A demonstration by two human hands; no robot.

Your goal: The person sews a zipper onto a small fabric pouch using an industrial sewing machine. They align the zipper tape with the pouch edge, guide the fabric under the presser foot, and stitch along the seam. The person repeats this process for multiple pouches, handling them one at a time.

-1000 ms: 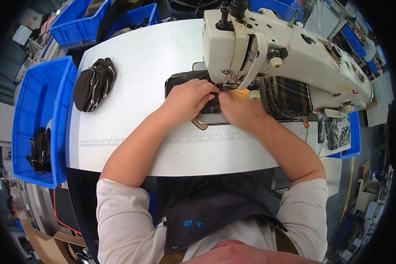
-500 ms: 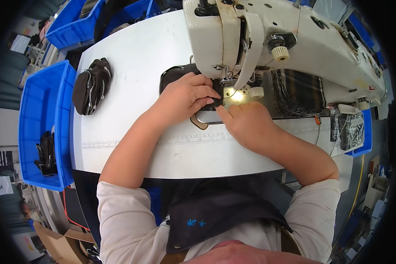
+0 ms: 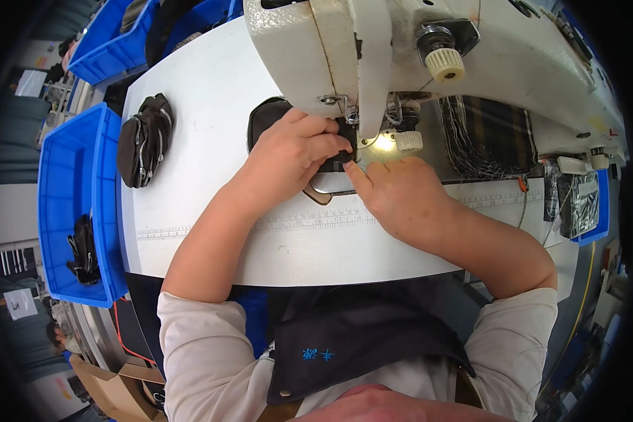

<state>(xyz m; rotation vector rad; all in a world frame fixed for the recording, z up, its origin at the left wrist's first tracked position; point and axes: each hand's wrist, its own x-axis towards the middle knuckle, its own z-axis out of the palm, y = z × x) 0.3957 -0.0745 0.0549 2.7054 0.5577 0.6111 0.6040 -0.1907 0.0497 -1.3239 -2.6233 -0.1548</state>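
A black fabric pouch piece with a zipper along its edge [image 3: 266, 117] lies at the needle area of a white sewing machine [image 3: 299, 53]. My left hand [image 3: 288, 160] rests on this piece, its fingers drawn together and pinching the fabric just left of the presser foot. My right hand [image 3: 404, 197] meets the piece's near right corner with one fingertip, its other fingers curled. What lies under both hands is hidden. A lamp lights the metal plate beside the needle. The needle tip itself is hard to make out.
A finished-looking dark zippered pouch [image 3: 145, 141] sits at the table's left. Beyond that edge stands a blue bin [image 3: 109, 211] with a black item [image 3: 83, 250] inside. Stacked dark fabric panels [image 3: 489, 137] lie right of the needle. A printed ruler strip [image 3: 302, 221] crosses the white table [image 3: 211, 155].
My view has shifted slightly, so the machine head looms larger and higher. Both hands keep their places on the black piece, with only a slight shift of it at the needle.
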